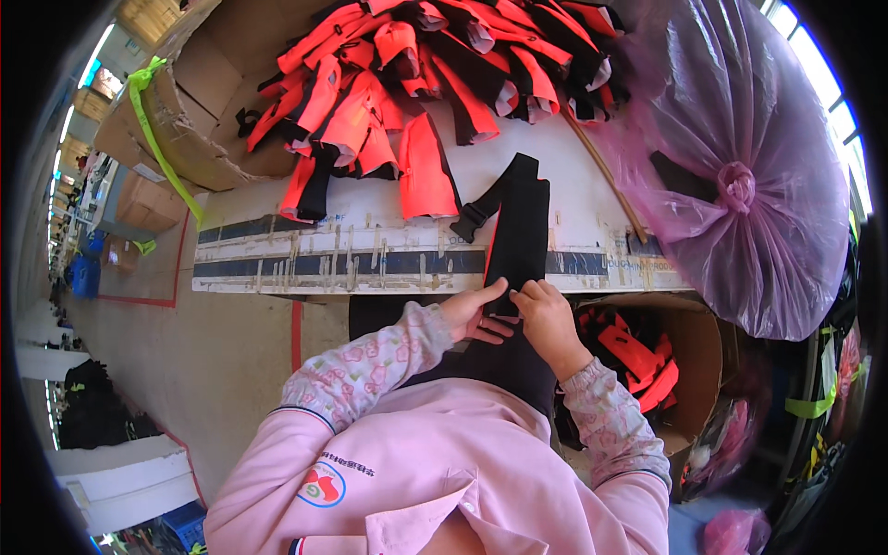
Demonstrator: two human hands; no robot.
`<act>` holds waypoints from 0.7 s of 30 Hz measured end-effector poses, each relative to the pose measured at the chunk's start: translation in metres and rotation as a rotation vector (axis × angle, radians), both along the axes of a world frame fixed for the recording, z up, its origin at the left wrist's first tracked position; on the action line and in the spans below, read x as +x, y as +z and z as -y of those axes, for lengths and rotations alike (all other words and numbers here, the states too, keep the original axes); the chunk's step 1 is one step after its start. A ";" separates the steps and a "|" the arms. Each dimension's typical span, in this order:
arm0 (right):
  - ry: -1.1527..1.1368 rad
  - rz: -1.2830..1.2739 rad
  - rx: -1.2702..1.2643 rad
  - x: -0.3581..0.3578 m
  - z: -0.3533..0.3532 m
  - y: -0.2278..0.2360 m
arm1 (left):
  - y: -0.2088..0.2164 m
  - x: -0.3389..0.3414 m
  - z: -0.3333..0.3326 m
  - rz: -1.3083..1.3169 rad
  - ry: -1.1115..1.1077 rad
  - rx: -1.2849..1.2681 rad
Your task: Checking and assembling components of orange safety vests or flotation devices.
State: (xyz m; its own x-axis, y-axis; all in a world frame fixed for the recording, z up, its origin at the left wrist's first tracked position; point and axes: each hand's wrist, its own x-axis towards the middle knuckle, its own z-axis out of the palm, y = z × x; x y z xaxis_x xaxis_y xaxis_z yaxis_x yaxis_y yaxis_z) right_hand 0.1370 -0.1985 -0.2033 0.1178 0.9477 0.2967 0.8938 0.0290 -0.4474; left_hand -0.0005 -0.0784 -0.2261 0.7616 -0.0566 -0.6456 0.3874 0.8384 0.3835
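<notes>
A black fabric belt (518,227) with a thin orange edge lies across the front of the table, its near end hanging past the table edge. From its far end a narrower strap bends back to a black plastic buckle (469,222). My left hand (470,313) holds the near end, thumb on top and fingers underneath. On the other side, my right hand (548,319) pinches the same end, fingertips pressed together. What the right fingertips cover is hidden. Beyond the belt lies a heap of orange and black fabric pieces (427,171).
The white table (573,185) has a taped front edge. A large pink plastic bag (777,250), tied in a knot, bulges over its right side beside a thin wooden stick (606,171). Cardboard boxes stand at the back left (176,120) and below right (694,361), the latter holding orange pieces.
</notes>
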 end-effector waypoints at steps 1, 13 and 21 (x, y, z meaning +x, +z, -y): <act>0.008 0.003 0.006 0.000 0.000 0.001 | -0.003 0.006 0.006 0.003 0.008 0.006; -0.051 0.263 0.023 -0.008 -0.036 0.017 | -0.049 0.003 0.061 -0.198 0.269 0.388; -0.137 0.155 -0.010 0.026 -0.095 -0.027 | -0.067 0.012 0.054 -0.205 0.217 0.475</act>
State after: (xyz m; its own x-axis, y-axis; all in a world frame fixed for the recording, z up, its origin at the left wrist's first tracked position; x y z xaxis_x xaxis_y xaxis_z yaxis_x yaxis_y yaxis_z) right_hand 0.1629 -0.1034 -0.2304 0.1998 0.9289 0.3118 0.9474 -0.1019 -0.3035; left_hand 0.0115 -0.1322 -0.2933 0.5798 0.4205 -0.6979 0.3313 0.6608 0.6735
